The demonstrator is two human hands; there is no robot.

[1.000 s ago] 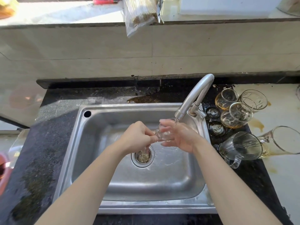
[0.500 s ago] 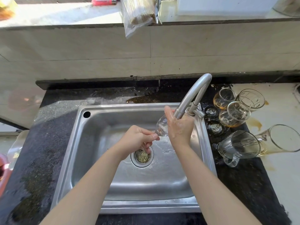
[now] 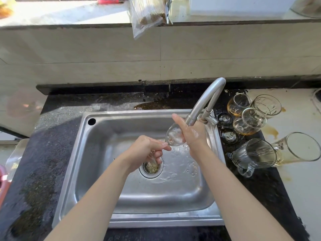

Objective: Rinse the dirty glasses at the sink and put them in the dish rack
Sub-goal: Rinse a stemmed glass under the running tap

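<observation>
A clear stemmed glass (image 3: 173,136) lies tilted over the steel sink (image 3: 107,171), just below the tap spout (image 3: 205,101). My left hand (image 3: 147,152) pinches its stem, the foot hidden under the fingers. My right hand (image 3: 189,131) cups the right side of the bowl, thumb pointing up. Several dirty glasses (image 3: 250,119) with amber residue lie and stand on the counter right of the sink, among them a handled mug (image 3: 251,155) and a tall glass (image 3: 298,148) on their sides. No dish rack shows clearly.
The drain strainer (image 3: 151,166) sits mid-basin amid wet streaks. Brown spills stain the pale counter (image 3: 295,180) at right. A clear container edge (image 3: 15,153) is at far left. A plastic bag (image 3: 145,16) hangs off the ledge above.
My right hand moved from under the glass to its right side and turned upright. The glass bowl rose nearer the spout. The left hand kept its hold on the stem.
</observation>
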